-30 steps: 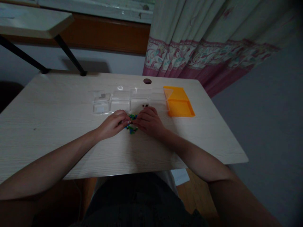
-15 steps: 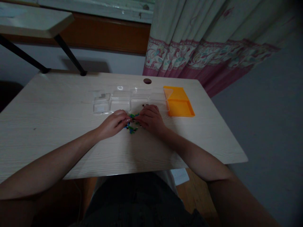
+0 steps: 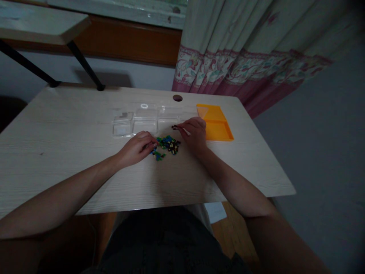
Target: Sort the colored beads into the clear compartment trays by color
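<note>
A loose pile of small blue, green, black and pale pieces, like beads or tiny bricks, lies on the table. At its left edge is my left hand, with thumb and fingers pinched together; anything between them is too small to tell. My right hand is beyond the pile on the right, its fingertips drawn together over the near edge of a clear plastic tray with compartments. Right at those fingertips are a few tiny dark pieces. Whether one is held between the fingers is unclear.
A yellow-orange tray sits at the right end of the clear one, beside my right hand. Behind them is a round hole in the tabletop. A raised shelf on black legs is at the back left, and a curtain hangs behind.
My right hand has moved from the pile to the right and away from me, to the clear tray, uncovering the pile. My left hand has stayed nearly in place.
</note>
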Tool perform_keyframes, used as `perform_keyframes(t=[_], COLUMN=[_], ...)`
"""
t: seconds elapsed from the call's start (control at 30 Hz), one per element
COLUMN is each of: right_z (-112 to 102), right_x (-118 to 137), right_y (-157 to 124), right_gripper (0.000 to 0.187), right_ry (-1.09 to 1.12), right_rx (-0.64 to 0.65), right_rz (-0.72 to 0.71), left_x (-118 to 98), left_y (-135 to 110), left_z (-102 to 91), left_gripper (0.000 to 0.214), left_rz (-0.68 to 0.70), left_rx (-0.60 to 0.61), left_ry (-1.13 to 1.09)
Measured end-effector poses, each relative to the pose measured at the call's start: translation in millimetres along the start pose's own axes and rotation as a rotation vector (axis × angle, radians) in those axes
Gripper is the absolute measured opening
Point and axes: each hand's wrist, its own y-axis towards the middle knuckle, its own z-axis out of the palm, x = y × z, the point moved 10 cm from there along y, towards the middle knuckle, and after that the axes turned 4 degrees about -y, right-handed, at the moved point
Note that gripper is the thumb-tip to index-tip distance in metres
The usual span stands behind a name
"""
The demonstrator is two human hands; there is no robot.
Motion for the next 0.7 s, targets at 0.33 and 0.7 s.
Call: perform_keyframes(t=[0.33, 0.7], right_z=[7, 12], right_x=[-12, -16], right_y=[0, -1], right_gripper=[0.015, 0.014], right_ry=[-0.015, -0.011], right_rx=[0.06, 0.083], right_rz=[0.095, 0.104], left_x=[2, 1], left_y=[0, 0], left_z=[1.1, 1.3], left_gripper=[0.024, 0.023], left_rz=[-0.016, -0.004], left_rx=[0.018, 0.013], left_ry=[0.016, 0.017])
